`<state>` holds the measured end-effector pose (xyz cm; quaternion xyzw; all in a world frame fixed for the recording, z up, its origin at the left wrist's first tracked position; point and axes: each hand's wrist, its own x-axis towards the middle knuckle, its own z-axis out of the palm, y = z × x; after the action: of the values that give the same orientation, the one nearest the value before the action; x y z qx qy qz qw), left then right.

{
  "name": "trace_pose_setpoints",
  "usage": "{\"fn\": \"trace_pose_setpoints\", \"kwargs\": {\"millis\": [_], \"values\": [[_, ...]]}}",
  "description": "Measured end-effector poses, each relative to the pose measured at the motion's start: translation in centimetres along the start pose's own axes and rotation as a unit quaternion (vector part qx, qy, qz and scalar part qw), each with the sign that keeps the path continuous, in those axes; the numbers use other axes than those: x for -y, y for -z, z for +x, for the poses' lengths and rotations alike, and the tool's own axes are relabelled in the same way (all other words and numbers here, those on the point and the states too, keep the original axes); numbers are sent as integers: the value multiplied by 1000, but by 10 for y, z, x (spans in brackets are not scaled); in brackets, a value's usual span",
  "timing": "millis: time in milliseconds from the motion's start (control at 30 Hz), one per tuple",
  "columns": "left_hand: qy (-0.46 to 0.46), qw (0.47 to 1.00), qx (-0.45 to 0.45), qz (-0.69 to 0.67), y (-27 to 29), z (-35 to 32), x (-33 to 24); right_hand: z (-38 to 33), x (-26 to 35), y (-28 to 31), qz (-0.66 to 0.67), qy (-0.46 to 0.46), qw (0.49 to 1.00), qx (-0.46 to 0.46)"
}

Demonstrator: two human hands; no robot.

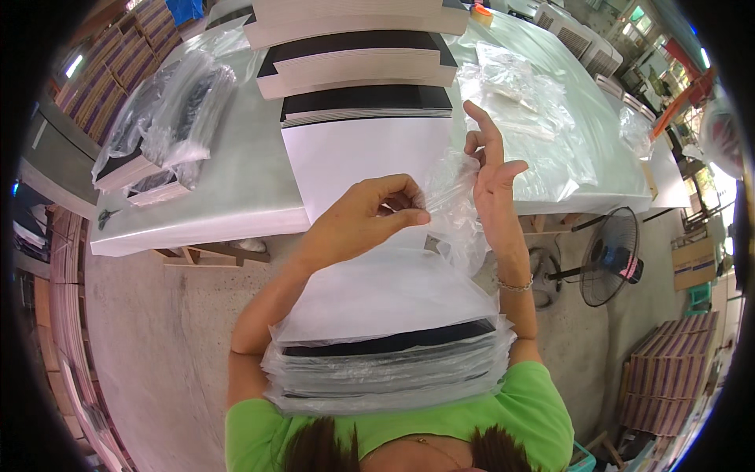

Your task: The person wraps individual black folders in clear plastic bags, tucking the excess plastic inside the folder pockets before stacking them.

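Note:
My left hand (366, 212) is closed, thumb and fingertips pinching a crumpled clear plastic bag (452, 208). To its right, my right hand (495, 177) is raised, thumb and forefinger stretched apart, with the film's edge beside its palm. Beneath and beyond my hands lies a large white sheet (366, 153) at the table's near edge. It meets a stack of black-and-white boards (366, 98). Close to my body is a pile of boards in clear plastic sleeves (389, 366), its top one showing white with a black edge.
More board stacks (354, 63) stand farther back on the covered table (259, 157). Bagged boards (169, 118) and small scissors (106, 218) lie left; loose clear bags (523, 118) and a tape roll (481, 14) lie right. A fan (609, 258) and stacked cartons (668, 374) occupy the right-hand floor.

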<state>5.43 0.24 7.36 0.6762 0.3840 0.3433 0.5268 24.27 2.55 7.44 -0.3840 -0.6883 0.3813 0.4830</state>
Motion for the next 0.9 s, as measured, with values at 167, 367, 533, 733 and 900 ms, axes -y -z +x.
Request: {"fn": "trace_pose_setpoints", "kwargs": {"millis": [167, 367, 533, 733, 900], "values": [[8, 990, -21, -141, 3, 9, 5, -3, -20, -7, -29, 65, 997, 43], [27, 979, -4, -202, 7, 18, 21, -8, -8, -19, -30, 58, 995, 77], [57, 970, -12, -235, 6, 17, 25, -12, -7, -17, -60, 99, 990, 83], [71, 955, -27, -285, 1, 13, 17, -17, -2, -9, -92, 121, 986, 62], [67, 961, -13, -269, 1, 12, 21, -19, 3, -4, -86, 126, 987, 41]]}}
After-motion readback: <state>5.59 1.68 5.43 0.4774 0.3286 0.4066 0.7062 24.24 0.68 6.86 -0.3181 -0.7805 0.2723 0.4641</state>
